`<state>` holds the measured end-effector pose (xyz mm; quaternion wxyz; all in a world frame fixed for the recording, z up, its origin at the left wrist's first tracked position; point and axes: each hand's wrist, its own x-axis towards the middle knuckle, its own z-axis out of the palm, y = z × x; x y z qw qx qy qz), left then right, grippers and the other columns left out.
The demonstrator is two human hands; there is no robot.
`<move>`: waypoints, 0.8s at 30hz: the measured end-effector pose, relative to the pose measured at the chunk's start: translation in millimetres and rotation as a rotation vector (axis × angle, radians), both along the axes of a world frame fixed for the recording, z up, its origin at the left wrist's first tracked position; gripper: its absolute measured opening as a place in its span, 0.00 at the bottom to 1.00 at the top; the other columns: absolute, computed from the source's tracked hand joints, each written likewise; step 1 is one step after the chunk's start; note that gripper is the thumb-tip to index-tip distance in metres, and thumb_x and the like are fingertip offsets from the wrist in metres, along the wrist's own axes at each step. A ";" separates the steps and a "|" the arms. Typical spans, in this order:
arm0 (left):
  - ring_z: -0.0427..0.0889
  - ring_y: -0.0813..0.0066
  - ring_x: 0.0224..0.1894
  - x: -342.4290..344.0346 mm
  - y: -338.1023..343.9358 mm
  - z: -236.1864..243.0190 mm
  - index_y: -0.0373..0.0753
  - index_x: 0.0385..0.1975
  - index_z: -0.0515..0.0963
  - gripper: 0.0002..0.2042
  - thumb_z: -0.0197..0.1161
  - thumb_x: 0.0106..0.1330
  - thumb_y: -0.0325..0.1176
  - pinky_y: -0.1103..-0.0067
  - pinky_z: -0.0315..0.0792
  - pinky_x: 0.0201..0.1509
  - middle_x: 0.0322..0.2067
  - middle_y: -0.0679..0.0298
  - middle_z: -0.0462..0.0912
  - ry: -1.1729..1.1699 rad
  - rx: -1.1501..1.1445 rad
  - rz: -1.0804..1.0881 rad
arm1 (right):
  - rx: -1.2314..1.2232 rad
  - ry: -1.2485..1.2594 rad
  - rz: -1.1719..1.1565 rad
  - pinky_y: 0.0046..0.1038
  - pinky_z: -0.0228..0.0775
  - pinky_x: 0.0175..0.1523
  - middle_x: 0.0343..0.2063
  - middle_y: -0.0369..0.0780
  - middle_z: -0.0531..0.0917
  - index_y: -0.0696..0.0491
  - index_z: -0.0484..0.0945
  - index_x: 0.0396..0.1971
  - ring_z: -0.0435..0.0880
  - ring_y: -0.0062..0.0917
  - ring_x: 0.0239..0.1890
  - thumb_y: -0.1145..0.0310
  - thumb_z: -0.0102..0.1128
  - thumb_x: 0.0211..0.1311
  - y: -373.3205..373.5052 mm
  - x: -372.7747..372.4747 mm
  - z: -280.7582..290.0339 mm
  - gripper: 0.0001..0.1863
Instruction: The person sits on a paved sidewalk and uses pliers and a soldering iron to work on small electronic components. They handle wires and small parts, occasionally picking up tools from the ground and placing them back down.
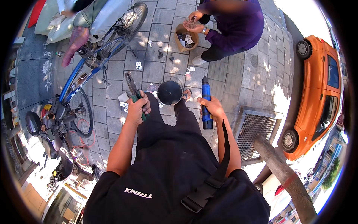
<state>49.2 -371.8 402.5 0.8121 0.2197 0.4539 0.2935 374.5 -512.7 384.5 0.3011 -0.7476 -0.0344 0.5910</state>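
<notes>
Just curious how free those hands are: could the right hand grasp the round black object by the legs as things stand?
Probably not: the right hand is occupied, holding a blue-and-black tool, though the round black object looks uncovered from above.

An orange car (pixel 316 99) stands near a metal grate (pixel 250 130) and a tree trunk (pixel 282 174).
</notes>
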 end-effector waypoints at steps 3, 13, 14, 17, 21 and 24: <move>0.63 0.81 0.19 18.1 39.4 -0.5 0.47 0.40 0.69 0.09 0.60 0.69 0.24 0.78 0.61 0.21 0.27 0.71 0.68 -0.017 0.022 0.040 | -0.002 0.019 0.104 0.31 0.77 0.28 0.29 0.40 0.84 0.59 0.81 0.39 0.83 0.24 0.24 0.59 0.80 0.56 39.8 14.1 -18.4 0.22; 0.64 0.82 0.20 58.5 208.1 -80.3 0.47 0.40 0.69 0.10 0.60 0.67 0.23 0.79 0.62 0.22 0.27 0.71 0.70 0.014 -0.016 -0.077 | -0.125 -0.296 0.495 0.39 0.80 0.49 0.34 0.49 0.88 0.59 0.83 0.45 0.89 0.39 0.41 0.42 0.69 0.61 165.6 28.5 -122.9 0.32; 0.65 0.82 0.20 66.2 227.4 -99.1 0.47 0.39 0.69 0.10 0.60 0.67 0.23 0.79 0.62 0.22 0.26 0.71 0.70 0.049 -0.032 -0.108 | -0.118 -0.343 0.523 0.41 0.80 0.51 0.36 0.51 0.89 0.60 0.83 0.46 0.90 0.42 0.43 0.41 0.68 0.62 177.6 26.7 -139.1 0.33; 0.66 0.83 0.20 87.2 289.5 -179.5 0.45 0.38 0.70 0.08 0.62 0.66 0.24 0.80 0.62 0.21 0.24 0.72 0.70 0.125 0.001 -0.247 | -0.215 -0.481 0.631 0.48 0.77 0.58 0.47 0.57 0.88 0.61 0.79 0.55 0.87 0.54 0.53 0.37 0.63 0.66 204.0 18.8 -211.5 0.39; 0.68 0.84 0.21 132.6 361.3 -279.2 0.43 0.36 0.71 0.06 0.63 0.65 0.27 0.79 0.63 0.23 0.24 0.72 0.71 0.243 0.121 -0.339 | -0.265 -0.546 0.547 0.49 0.77 0.59 0.48 0.59 0.87 0.60 0.77 0.58 0.87 0.55 0.53 0.36 0.62 0.65 228.4 10.6 -325.4 0.40; 0.69 0.84 0.20 152.7 380.3 -370.8 0.42 0.37 0.72 0.07 0.63 0.65 0.26 0.80 0.63 0.22 0.23 0.73 0.70 0.352 0.309 -0.347 | -0.219 -0.528 0.536 0.47 0.78 0.57 0.42 0.58 0.88 0.59 0.80 0.54 0.88 0.54 0.51 0.39 0.65 0.63 232.9 11.7 -430.3 0.36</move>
